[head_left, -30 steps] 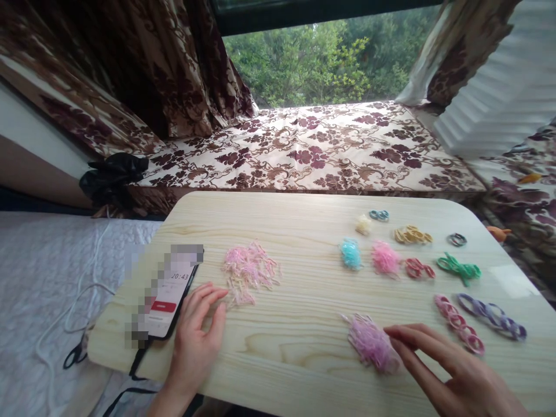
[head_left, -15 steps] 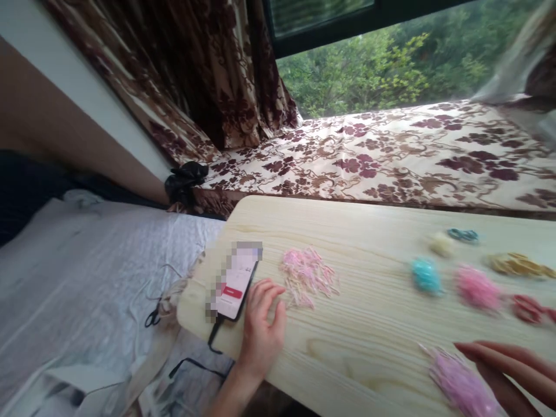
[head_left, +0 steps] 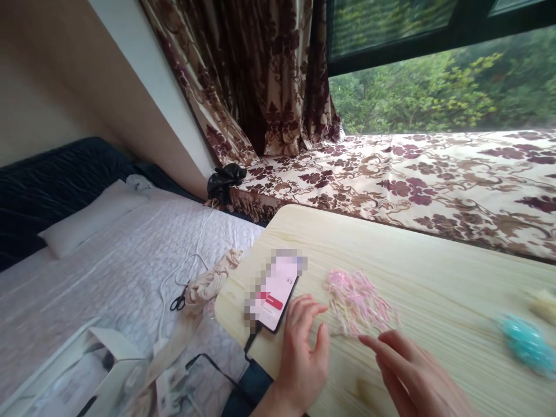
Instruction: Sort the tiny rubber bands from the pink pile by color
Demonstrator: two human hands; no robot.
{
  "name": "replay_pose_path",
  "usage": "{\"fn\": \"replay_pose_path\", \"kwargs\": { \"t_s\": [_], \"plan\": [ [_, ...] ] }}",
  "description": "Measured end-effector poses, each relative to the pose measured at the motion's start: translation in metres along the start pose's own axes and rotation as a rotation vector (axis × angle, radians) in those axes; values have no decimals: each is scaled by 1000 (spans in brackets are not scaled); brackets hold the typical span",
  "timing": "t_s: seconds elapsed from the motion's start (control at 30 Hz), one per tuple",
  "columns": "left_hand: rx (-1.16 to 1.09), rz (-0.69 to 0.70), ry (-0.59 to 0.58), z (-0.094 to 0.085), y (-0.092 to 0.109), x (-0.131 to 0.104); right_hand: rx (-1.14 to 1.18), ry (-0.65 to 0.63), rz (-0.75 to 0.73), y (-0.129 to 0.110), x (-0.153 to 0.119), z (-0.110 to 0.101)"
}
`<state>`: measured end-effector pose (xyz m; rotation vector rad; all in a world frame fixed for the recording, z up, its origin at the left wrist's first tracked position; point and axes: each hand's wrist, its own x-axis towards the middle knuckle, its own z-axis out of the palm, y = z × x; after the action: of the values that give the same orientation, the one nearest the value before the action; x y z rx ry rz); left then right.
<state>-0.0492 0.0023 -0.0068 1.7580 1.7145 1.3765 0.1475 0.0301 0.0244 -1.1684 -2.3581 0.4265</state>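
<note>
Pink and cream strands sprawl in a loose pile on the left part of the desk, right beside the phone! Between phone and pile, the left hand, loosely curved, thumb spread, grips nothing. At the pile's near edge, the right hand: index finger extended, a gap below it, nothing visibly gripped; contact, I can't tell. Far right, a turquoise bundle.
</note>
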Motion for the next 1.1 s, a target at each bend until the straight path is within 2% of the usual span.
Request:
{"fn": "replay_pose_path", "kwargs": {
  "t_s": [0.17,0.3,0.43,0.67,0.8,0.93,1.1],
  "plan": [
    [-43,0,6,-3,2,2,-162,-26,-70,1,9,17],
    [-78,-16,10,-4,3,3,-240,-60,-127,2,10,10],
    [-108,-45,25,-4,3,2,-251,-53,-115,3,20,1],
    [-152,-64,36,-4,3,0,-299,-122,-146,4,47,21],
    [-177,-98,39,-6,5,1,-255,-141,-185,2,52,16],
    [-218,-138,27,-9,8,2,-194,-93,-155,3,57,8],
    [-237,-136,5,-10,9,1,-200,-52,-148,-5,71,13]
  ]
}}
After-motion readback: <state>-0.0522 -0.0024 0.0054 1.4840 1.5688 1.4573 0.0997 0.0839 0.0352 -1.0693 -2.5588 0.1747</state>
